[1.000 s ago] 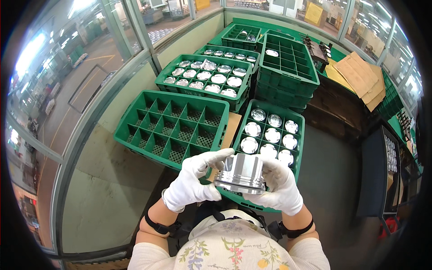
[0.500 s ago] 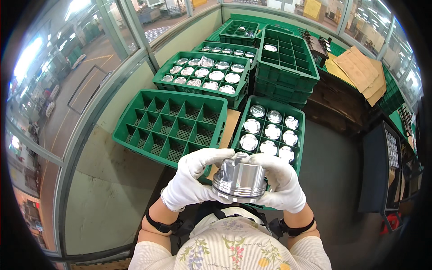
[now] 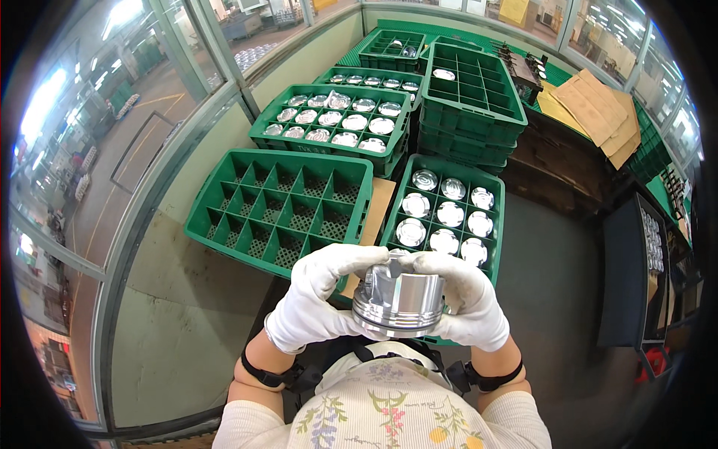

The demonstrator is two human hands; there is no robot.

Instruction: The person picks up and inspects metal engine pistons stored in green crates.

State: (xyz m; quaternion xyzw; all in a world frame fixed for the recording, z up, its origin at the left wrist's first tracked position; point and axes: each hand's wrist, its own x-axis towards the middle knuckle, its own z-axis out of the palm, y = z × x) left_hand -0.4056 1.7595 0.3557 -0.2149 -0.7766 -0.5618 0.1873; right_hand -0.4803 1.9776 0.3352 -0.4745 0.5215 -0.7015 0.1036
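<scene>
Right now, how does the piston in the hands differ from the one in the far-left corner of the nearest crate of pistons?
Pose: the held piston has its grooved side toward the camera; the crated piston shows mainly a round end.
Support: the left hand and right hand grip the held piston; the crated piston sits in a compartment of the green crate.
Both are shiny, silvery metal.

So the green worktop [image 3: 351,57] runs behind the tall crate stack [image 3: 467,123]. On it: a smaller divided crate [image 3: 390,61] left of the stack, dark metal fixtures [image 3: 521,75] to its right, then a yellow sheet [image 3: 552,105] partly under brown cardboard [image 3: 591,108].
</scene>
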